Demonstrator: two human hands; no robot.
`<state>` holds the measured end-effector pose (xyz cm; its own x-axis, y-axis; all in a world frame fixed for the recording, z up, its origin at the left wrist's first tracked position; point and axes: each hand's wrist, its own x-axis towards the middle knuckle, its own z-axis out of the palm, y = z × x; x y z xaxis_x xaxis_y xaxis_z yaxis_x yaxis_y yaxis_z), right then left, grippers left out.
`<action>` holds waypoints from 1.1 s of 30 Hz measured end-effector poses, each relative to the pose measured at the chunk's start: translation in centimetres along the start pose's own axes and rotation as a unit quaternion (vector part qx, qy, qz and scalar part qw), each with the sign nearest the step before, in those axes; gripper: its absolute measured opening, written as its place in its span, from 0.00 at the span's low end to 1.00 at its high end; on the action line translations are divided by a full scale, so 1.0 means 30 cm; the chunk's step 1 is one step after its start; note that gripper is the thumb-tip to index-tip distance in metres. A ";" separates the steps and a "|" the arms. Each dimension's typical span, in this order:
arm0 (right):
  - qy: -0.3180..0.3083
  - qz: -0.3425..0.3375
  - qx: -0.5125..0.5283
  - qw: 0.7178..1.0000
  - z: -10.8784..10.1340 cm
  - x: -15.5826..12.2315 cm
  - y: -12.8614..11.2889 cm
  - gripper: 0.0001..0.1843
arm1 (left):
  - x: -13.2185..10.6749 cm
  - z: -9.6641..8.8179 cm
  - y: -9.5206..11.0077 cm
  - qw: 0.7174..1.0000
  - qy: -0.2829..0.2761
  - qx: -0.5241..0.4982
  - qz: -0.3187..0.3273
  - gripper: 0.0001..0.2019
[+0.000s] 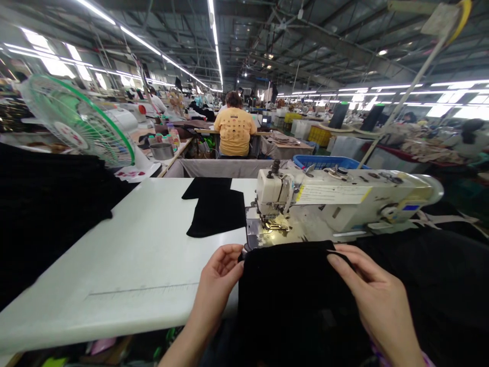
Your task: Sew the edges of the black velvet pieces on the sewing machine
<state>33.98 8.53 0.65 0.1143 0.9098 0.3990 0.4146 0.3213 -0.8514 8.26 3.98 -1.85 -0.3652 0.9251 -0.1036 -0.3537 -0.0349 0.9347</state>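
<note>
A piece of black fabric [290,290] hangs over the table's front edge, stretched between my two hands. Its upper left corner is pinched between the thumb and fingers of my left hand [221,272]. My right hand [376,285] grips the upper right corner the same way. Just beyond the fabric's top edge stands a white sewing machine [328,191], its needle area lit. Two cut black pieces [218,211] lie overlapping on the white table [153,255], left of the machine.
A tall heap of black fabric [46,214] stands at the left. Behind it is a green-rimmed fan [78,122]. More black cloth [439,275] covers the right side. A blue basket [330,162] sits behind the machine. A person in a yellow shirt [235,130] sits ahead, facing away.
</note>
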 end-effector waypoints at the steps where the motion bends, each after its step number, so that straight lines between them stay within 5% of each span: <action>1: -0.004 0.000 0.001 1.000 -0.001 0.001 -0.001 0.14 | 0.002 0.002 -0.001 1.000 0.012 0.016 0.021 0.19; 10: 0.013 -0.018 -0.026 0.999 -0.021 0.001 -0.004 0.14 | 0.009 0.004 -0.001 0.998 0.032 0.041 0.020 0.17; 17: 0.004 -0.027 -0.023 0.999 -0.017 0.003 0.001 0.15 | 0.026 -0.004 0.028 0.972 -0.003 -0.185 -0.147 0.16; 22: -0.019 0.002 -0.006 1.000 -0.015 0.005 0.018 0.16 | 0.020 0.016 0.026 0.992 0.004 -0.100 -0.076 0.18; 28: -0.085 0.079 0.062 0.991 -0.044 0.016 0.064 0.18 | 0.019 0.022 0.019 0.993 0.001 -0.094 -0.074 0.20; 33: -0.046 0.093 0.105 0.989 -0.059 0.022 0.052 0.19 | 0.022 0.010 0.000 0.995 -0.050 -0.077 -0.049 0.15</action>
<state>36.32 9.18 0.18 0.0848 0.9754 0.2035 0.1971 0.1838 -0.9630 8.29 4.72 -1.82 -0.2380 0.9594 -0.1513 -0.5138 0.0078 0.8579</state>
